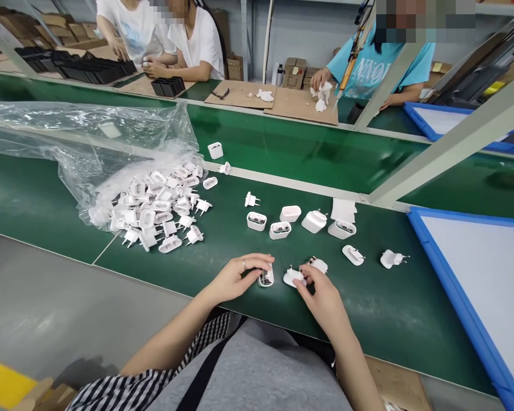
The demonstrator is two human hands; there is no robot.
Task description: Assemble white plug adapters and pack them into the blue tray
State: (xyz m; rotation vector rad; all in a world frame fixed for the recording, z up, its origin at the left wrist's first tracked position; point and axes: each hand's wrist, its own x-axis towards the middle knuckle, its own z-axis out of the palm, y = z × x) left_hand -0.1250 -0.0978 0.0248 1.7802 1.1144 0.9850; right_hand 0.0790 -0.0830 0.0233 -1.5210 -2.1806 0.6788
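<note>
My left hand (235,278) grips a white charger housing (266,278) with its open side showing electronics, resting on the green belt (389,308). My right hand (321,291) pinches a white plug cap with prongs (293,277) just right of that housing; another cap (319,264) lies behind its fingers. Beyond my hands stand several open housings (256,221) and loose plug caps (353,254). A heap of plug caps (156,208) spills from a clear plastic bag (81,137) at the left.
A blue-rimmed white tray (471,268) sits at the right. A metal frame post (449,142) slants across the belt. Across the belt, other people work at cardboard mats (300,105) with black trays (89,68) and boxes.
</note>
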